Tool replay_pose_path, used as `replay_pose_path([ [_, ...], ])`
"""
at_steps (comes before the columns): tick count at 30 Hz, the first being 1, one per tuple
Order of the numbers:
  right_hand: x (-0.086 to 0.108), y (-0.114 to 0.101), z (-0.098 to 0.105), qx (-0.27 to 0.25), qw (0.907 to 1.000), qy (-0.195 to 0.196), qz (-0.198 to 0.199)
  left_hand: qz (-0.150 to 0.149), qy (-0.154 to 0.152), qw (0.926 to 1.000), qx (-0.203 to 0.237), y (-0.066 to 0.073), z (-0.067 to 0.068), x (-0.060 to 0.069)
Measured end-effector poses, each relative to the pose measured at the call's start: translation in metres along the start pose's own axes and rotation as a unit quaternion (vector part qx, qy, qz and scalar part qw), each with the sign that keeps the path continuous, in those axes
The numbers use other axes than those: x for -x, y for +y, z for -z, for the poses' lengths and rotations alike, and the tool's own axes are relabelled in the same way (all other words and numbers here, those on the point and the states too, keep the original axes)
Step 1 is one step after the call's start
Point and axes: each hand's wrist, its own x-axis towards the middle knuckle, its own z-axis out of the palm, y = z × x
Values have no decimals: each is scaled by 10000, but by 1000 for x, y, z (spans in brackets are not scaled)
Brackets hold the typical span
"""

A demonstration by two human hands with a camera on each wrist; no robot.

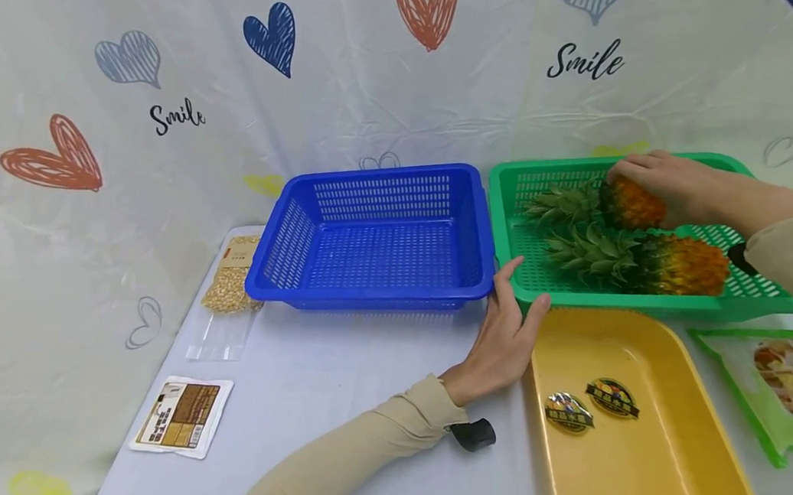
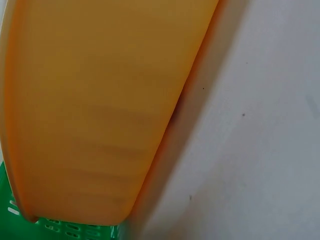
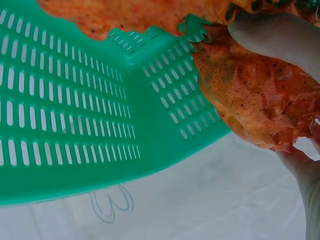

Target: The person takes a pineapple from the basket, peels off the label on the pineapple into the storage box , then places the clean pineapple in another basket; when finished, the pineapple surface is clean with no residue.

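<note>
My right hand grips the upper pineapple by its orange body at the back of the green basket. In the right wrist view my thumb and fingers lie around that fruit. A second pineapple lies in front of it in the same basket, leaves pointing left. My left hand has its fingers spread at the green basket's front left corner, between the blue basket and the yellow tray. Whether every fingertip there touches a rim I cannot tell. The left wrist view shows no hand.
Two round stickers, one of them a dark label, lie in the yellow tray. A green-edged food bag sits at the right. On the left are a clear bag of yellow kernels and a flat white packet. A patterned curtain hangs behind.
</note>
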Motion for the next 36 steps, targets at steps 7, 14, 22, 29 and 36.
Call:
replay_pose_path([
  [7,0,5,1,75,10000,7,65,6,55,10000,-10,1,-1,1],
  [14,6,7,-7,-240,9996,-104,-142,29,-24,10000,-18,3,-3,3],
  [22,13,10,-13,-171,9990,-227,-353,-43,-43,10000,-35,5,-5,3],
  [29,14,11,-12,-212,9995,-81,-218,-96,-32,9999,-10,3,-5,2],
  [36,10,-6,12,-217,9994,97,-250,-22,22,9999,138,-4,-3,1],
])
